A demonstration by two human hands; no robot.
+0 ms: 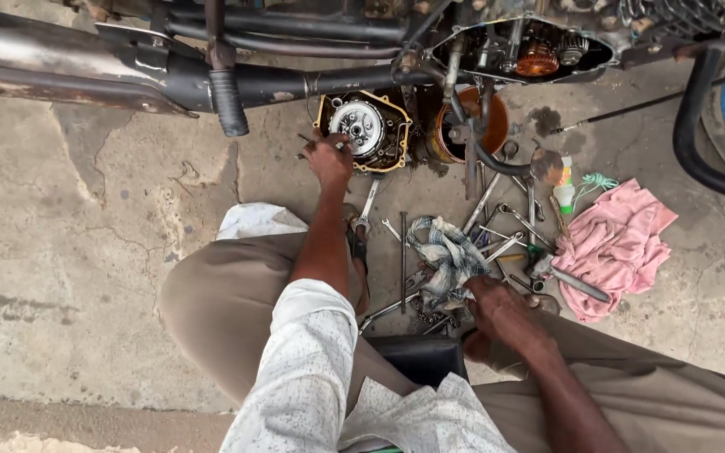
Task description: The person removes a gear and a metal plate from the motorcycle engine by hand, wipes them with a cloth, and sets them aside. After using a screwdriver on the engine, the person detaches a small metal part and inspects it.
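Two hands: both reaching among parts on the concrete.
Left hand (329, 159): fingers pinching a small tool beside the clutch cover (364, 130), at 12 o'clock.
Right hand (497, 306): fingers curling, pressing down by the rag (448, 256) and wrenches (497, 226), at 3 o'clock.

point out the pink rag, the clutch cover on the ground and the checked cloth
pink rag (618, 243), head view, middle of the cloth
clutch cover (371, 130), head view, round centre
checked cloth (451, 256), head view, middle fold
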